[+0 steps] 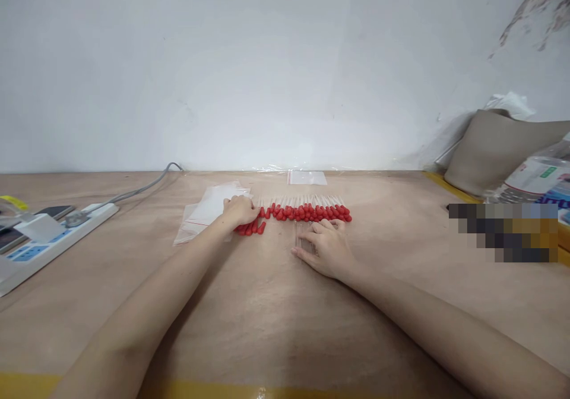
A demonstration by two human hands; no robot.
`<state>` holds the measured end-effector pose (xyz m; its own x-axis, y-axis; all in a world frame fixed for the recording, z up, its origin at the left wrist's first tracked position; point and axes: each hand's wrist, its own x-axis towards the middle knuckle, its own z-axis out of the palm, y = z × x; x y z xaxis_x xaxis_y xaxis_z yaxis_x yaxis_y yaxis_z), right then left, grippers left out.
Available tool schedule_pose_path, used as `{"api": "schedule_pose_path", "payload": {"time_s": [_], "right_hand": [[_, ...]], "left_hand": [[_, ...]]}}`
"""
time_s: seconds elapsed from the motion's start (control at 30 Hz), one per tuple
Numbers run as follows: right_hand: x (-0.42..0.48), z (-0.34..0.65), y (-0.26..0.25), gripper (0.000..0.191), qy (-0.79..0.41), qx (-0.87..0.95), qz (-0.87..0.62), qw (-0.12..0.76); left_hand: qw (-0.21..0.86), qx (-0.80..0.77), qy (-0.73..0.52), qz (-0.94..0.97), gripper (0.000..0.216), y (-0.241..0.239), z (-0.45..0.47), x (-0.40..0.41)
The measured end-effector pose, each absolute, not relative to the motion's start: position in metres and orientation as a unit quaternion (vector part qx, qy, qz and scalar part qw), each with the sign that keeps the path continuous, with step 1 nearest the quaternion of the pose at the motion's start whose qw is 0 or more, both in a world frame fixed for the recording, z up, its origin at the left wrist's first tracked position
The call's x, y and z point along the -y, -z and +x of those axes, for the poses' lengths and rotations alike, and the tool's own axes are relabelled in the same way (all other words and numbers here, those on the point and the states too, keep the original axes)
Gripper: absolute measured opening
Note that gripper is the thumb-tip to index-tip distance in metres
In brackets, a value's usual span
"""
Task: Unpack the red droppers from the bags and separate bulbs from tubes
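Note:
A row of droppers with red rubber bulbs (307,212) and thin clear tips lies across the middle of the table, tips toward the wall. My left hand (240,211) is closed over the left end of this row, its fingertips among the bulbs; what they pinch is hidden. Several more red bulbs (249,228) lie just below that hand. Clear thin tubes (304,233) lie in front of the row. Over them rests my right hand (330,247), thumb apart from the curved fingers, with the fingertips near the red bulbs.
Clear zip bags (202,212) lie left of my left hand, and another small bag (307,177) lies near the wall. A white power strip (98,214) with a grey cable (146,186) is at the left. A plastic bottle (529,179) and a grey-brown bag (490,143) stand at the right.

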<state>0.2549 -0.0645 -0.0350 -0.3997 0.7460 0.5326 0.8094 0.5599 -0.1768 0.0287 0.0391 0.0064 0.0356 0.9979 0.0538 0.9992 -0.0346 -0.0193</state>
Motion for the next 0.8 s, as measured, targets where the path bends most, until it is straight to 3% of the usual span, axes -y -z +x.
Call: {"api": "schedule_pose_path", "payload": {"time_s": [0.13, 0.3, 0.47, 0.6, 0.8], "right_hand": [[0.063, 0.255, 0.035, 0.030, 0.055, 0.821, -0.470, 0.321], [0.057, 0.267, 0.032, 0.023, 0.075, 0.777, -0.491, 0.388], [0.056, 0.284, 0.034, 0.029, 0.141, 0.744, -0.490, 0.431], [0.062, 0.286, 0.037, 0.044, 0.175, 0.775, -0.443, 0.415], [0.064, 0.275, 0.036, 0.023, 0.153, 0.839, -0.392, 0.344]], "left_hand": [[0.031, 0.711, 0.005, -0.702, 0.032, -0.008, 0.031, -0.040], [0.119, 0.704, 0.043, -0.699, 0.028, -0.022, 0.033, -0.017], [0.171, 0.555, 0.148, -0.801, 0.021, -0.010, 0.034, 0.021], [0.146, 0.410, 0.288, -0.853, 0.019, 0.024, 0.039, 0.045], [0.112, 0.340, 0.367, -0.859, 0.009, 0.046, 0.042, 0.050]]}}
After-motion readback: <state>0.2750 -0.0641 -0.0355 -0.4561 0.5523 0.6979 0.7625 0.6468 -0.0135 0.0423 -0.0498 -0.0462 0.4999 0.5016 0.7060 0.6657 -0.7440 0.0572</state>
